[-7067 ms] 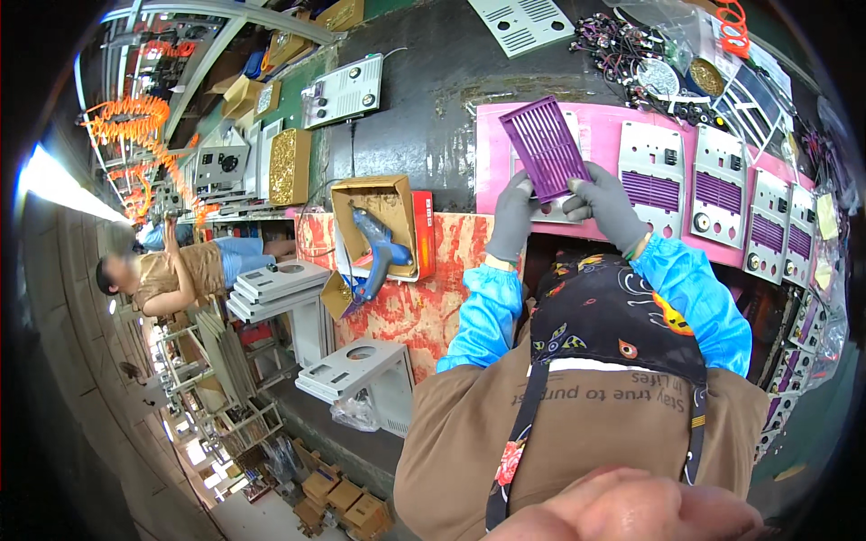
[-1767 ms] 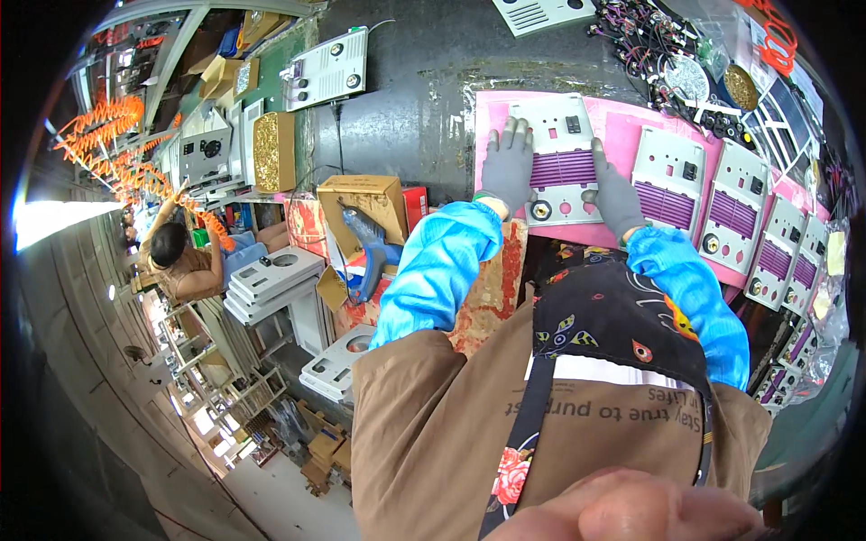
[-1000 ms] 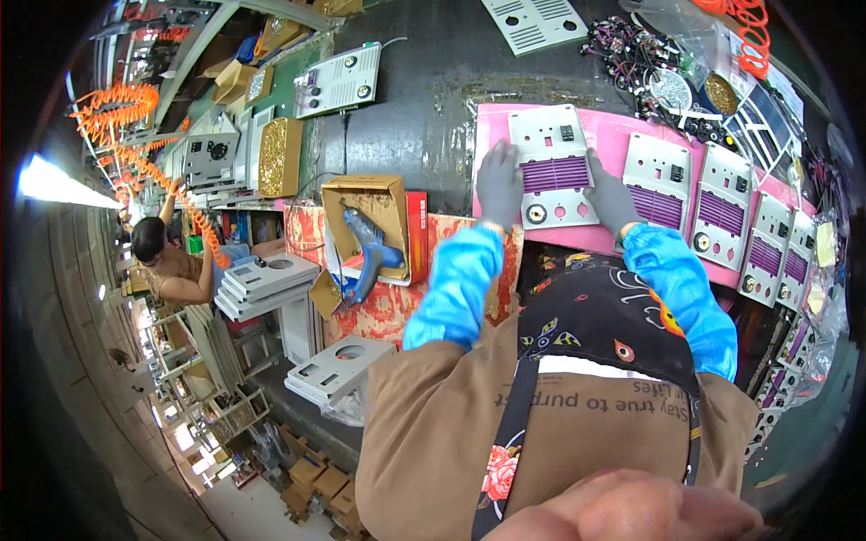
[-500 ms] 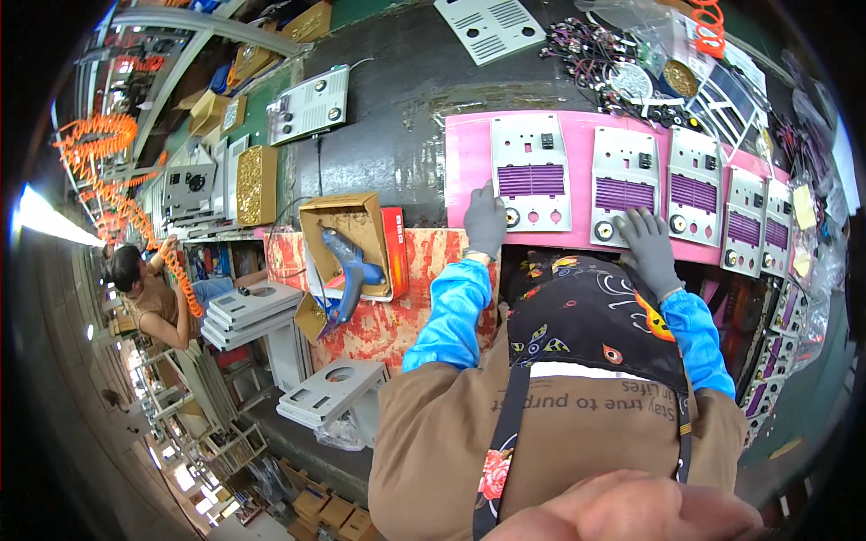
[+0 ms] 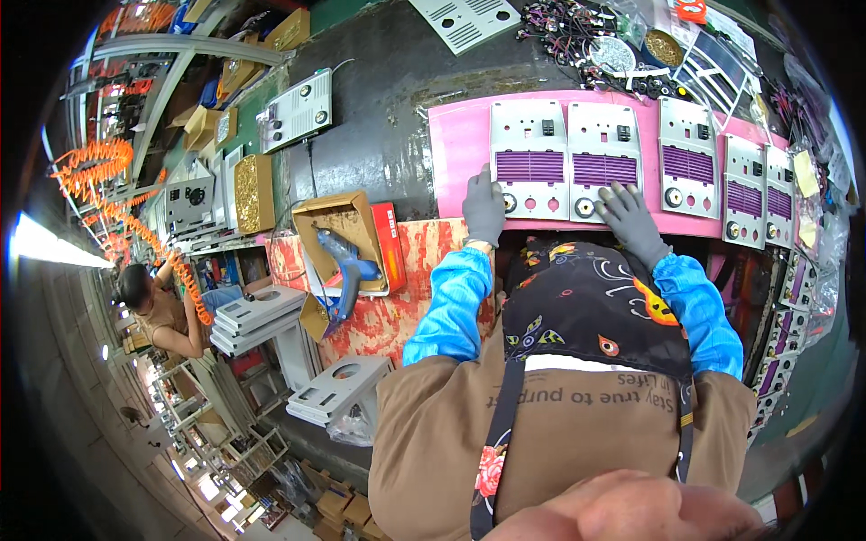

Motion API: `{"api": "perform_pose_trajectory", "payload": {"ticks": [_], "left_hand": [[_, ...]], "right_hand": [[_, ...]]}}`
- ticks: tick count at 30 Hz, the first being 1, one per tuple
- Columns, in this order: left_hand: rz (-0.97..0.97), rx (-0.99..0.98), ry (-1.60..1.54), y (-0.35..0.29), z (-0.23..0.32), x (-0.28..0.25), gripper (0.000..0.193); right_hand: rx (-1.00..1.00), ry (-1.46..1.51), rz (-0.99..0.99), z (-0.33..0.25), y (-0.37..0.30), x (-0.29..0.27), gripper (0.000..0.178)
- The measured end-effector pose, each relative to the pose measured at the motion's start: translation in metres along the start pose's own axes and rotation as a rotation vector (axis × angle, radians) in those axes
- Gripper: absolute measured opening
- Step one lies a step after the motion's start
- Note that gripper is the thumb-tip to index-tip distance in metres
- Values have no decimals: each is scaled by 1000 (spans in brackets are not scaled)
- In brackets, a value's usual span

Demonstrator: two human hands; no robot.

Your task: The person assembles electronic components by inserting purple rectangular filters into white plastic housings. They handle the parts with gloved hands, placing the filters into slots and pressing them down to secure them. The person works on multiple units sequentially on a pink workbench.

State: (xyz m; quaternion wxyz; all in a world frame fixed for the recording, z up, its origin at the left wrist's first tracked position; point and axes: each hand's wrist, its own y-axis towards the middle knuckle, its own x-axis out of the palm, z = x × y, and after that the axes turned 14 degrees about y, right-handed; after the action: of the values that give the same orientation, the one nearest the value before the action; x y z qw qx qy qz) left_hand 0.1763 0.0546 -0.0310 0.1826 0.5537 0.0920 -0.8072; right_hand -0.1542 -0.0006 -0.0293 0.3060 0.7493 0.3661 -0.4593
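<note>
Grey-gloved, my left hand [image 5: 484, 209] rests against the lower left edge of a silver panel [image 5: 557, 206] with a purple slatted insert, its fingers stretched out. A second such panel [image 5: 604, 110] lies flush against the first one's right side. On that panel's lower right corner lie the spread fingers of my right hand [image 5: 629, 224], also gloved. Both panels carry black switches at the top and a round knob fitting with holes at the bottom. All lie flat on a pink sheet [image 5: 448, 167].
Three similar panels [image 5: 689, 162] lie further right. Boxes hold a blue glue gun [image 5: 347, 270] at left. Cable bundles [image 5: 564, 41] and a bowl of small parts [image 5: 663, 48] sit at the back right. Grey housings [image 5: 338, 388] are stacked at left; a co-worker [image 5: 162, 311] sits beyond.
The second panel has slid left, with my right hand on it, and its gap to the first panel has closed. My left hand stays at the first panel's edge.
</note>
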Motion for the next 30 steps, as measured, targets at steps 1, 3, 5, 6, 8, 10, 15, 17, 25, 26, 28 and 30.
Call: {"api": "perform_pose_trajectory", "payload": {"ticks": [1, 3, 5, 6, 8, 10, 15, 17, 25, 26, 28, 30], "left_hand": [[42, 7, -29, -1, 3, -2, 41], [99, -168, -78, -16, 21, -14, 41], [123, -296, -124, -41, 42, -29, 39], [98, -373, -261, -56, 49, -29, 39], [-35, -460, -371, -77, 69, -39, 39], [-105, -438, -333, -93, 78, -33, 38], [-102, 204, 387, -62, 102, -30, 72], [-108, 155, 578, -55, 95, -2, 73], [-23, 180, 700, -47, 72, 35, 67], [-26, 184, 695, -46, 69, 33, 65], [-40, 201, 674, -46, 74, 25, 62], [52, 120, 427, -46, 71, 22, 61]], "right_hand": [[-9, -4, 5, 2, 0, 2, 45], [-23, 11, 5, 7, 2, 3, 45], [-35, 46, -7, 8, 3, -6, 45], [-65, 60, -4, 13, 2, -6, 44], [-120, 85, 0, 24, -6, -2, 44], [-129, 77, 6, 28, -10, -9, 43], [-131, 34, -73, 37, -10, -26, 63], [-108, 12, -162, 26, 9, -37, 79], [-17, -189, -240, 4, 35, -26, 68], [-16, -167, -223, 4, 34, -25, 66], [-14, -163, -170, 6, 29, -21, 57], [2, -216, -105, 5, 30, -15, 53]]}}
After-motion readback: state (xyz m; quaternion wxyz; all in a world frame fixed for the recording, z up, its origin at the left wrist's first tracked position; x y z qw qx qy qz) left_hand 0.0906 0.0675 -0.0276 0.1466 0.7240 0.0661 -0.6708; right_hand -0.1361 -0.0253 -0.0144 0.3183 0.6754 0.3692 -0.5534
